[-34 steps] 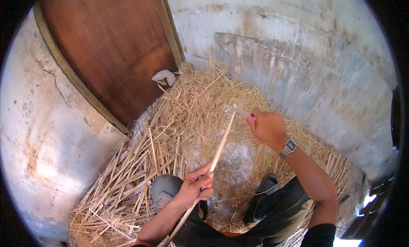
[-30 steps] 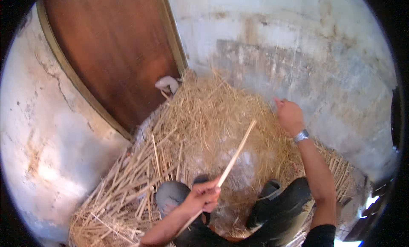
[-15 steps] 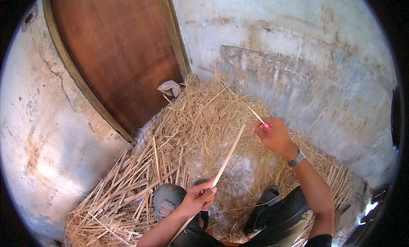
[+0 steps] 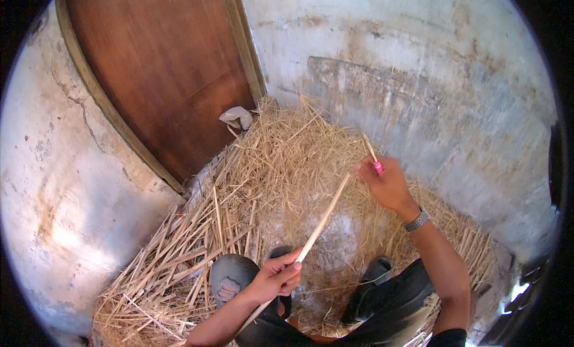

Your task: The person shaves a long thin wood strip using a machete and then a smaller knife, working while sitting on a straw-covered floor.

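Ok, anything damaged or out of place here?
Yes: the left wall is cracked, the right wall has a worn, stained patch, and the trouser knee beside the left hand is torn. A crumpled pale bag looks misplaced beside the straw.

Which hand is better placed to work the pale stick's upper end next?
Probably the right hand: it holds a thin pink-banded tool close to that end, while the left hand grips the stick lower down.

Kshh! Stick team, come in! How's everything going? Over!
Left grip closed on stick. Right grip holding pink-banded tool. Stick slanted, upper tip near right grip. Straw below, seemingly not in the way. Over.
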Tool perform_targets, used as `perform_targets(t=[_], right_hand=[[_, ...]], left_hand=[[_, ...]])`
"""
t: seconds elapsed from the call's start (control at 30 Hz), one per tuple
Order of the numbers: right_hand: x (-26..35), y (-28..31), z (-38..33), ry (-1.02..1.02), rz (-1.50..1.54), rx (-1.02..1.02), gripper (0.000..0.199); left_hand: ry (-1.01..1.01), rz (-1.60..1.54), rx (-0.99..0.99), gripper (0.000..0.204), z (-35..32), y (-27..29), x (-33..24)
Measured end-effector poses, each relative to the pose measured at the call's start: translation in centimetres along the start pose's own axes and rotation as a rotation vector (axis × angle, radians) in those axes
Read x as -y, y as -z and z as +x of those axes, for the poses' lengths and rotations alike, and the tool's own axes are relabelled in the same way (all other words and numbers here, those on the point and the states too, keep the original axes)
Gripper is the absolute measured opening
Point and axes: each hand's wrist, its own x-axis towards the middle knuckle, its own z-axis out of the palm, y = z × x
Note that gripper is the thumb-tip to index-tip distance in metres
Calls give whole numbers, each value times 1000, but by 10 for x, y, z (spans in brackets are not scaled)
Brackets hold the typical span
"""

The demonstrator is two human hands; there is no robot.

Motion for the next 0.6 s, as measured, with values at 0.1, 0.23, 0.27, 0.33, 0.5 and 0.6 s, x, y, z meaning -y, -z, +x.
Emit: perform_targets(t=[0.1, 0.23, 0.27, 0.33, 0.5, 0.6], right_hand=[[-16, -8, -6, -8, 123, -128, 27], [14, -13, -18, -223, 229, 137, 33], [18, -16, -19, -219, 229, 138, 33], [22, -21, -25, -137, 160, 181, 38], [-22, -23, -8, -197, 341, 82, 29], [-31, 7, 8, -362, 612, -103, 23]], left_hand=[[6, 26, 8, 50, 4, -2, -5], [-51, 99, -20, 47, 6, -8, -9], [-102, 114, -2, 48, 8, -9, -10], [-114, 147, 35, 49, 12, -7, -9], [-192, 405, -34, 50, 10, -5, 9], [-8, 385, 42, 48, -4, -5, 2]])
